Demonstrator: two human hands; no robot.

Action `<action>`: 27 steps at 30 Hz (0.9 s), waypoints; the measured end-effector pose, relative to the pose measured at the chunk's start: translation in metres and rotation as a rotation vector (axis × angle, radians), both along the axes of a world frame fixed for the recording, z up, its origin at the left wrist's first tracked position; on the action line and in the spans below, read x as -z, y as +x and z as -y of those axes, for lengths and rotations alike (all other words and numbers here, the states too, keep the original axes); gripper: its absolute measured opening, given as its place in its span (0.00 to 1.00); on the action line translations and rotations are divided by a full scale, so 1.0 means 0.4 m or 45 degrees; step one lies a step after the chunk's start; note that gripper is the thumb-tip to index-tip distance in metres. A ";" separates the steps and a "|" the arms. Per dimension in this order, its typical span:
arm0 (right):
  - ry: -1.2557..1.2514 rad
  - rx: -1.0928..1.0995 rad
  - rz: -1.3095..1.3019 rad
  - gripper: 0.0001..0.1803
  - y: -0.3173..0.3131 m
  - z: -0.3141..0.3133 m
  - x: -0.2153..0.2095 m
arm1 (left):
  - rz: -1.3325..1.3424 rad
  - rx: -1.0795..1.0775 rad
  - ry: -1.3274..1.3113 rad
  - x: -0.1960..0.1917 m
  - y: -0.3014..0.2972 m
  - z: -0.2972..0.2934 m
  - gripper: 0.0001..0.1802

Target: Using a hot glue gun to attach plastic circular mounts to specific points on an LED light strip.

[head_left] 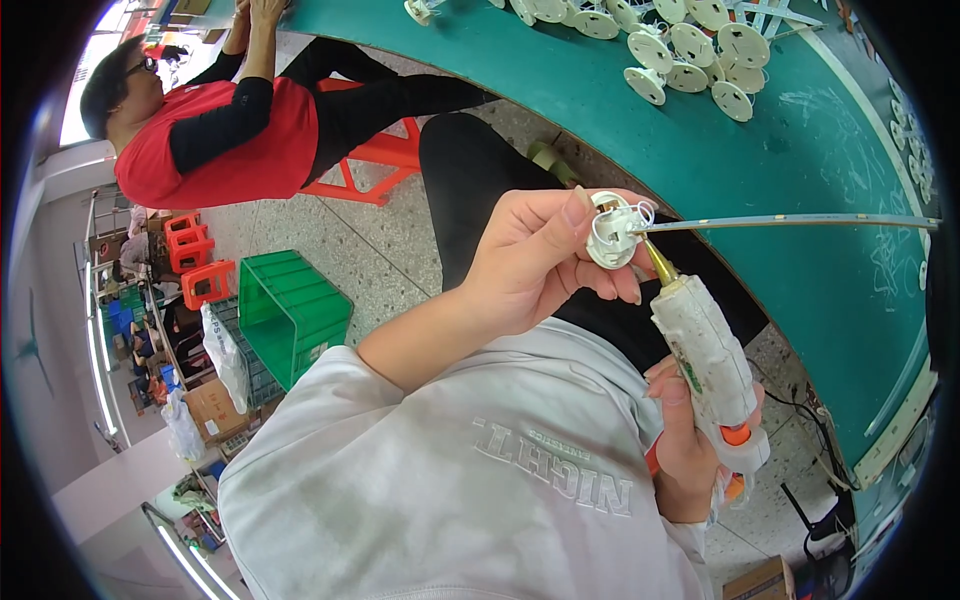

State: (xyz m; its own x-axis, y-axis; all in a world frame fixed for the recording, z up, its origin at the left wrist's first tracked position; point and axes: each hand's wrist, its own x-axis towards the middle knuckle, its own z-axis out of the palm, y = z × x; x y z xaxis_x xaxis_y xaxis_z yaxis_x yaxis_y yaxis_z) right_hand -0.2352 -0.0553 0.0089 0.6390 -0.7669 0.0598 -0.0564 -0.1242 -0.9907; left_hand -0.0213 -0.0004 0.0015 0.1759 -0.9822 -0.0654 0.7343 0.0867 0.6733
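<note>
Green workbench (800,200) runs ahead of us, loose white discs piled at its far edge. Our right hand (690,450) is clenched on the glue gun (710,360), long axis tilted up-left. Our left hand (540,265) pinches the white round lamp fitting (610,232) (thin LED strip (790,221) trailing right). The brass nozzle (658,262) touches the fitting's lower right, just beside our left fingertips.

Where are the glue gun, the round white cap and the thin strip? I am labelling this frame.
glue gun (708,360), head view, white body.
round white cap (610,232), head view, inner face.
thin strip (790,222), head view, mid-length.
</note>
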 end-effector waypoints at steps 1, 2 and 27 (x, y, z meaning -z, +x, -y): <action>-0.001 0.002 0.001 0.12 0.000 0.000 0.000 | 0.001 0.002 -0.001 -0.002 -0.002 0.000 0.24; -0.015 0.008 0.005 0.12 0.000 0.000 0.003 | -0.029 -0.012 0.024 -0.004 -0.004 0.001 0.24; -0.054 0.525 -0.355 0.26 -0.068 0.206 -0.031 | 0.379 -0.283 0.380 -0.025 0.101 -0.030 0.21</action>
State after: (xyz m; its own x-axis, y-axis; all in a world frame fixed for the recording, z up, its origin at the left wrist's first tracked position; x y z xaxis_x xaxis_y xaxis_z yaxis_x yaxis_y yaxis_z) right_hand -0.2626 -0.1377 0.0211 0.2790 -0.9597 -0.0337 -0.3710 -0.0753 -0.9256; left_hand 0.0191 0.0114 0.0114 0.4338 -0.8646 -0.2535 0.4909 -0.0091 0.8712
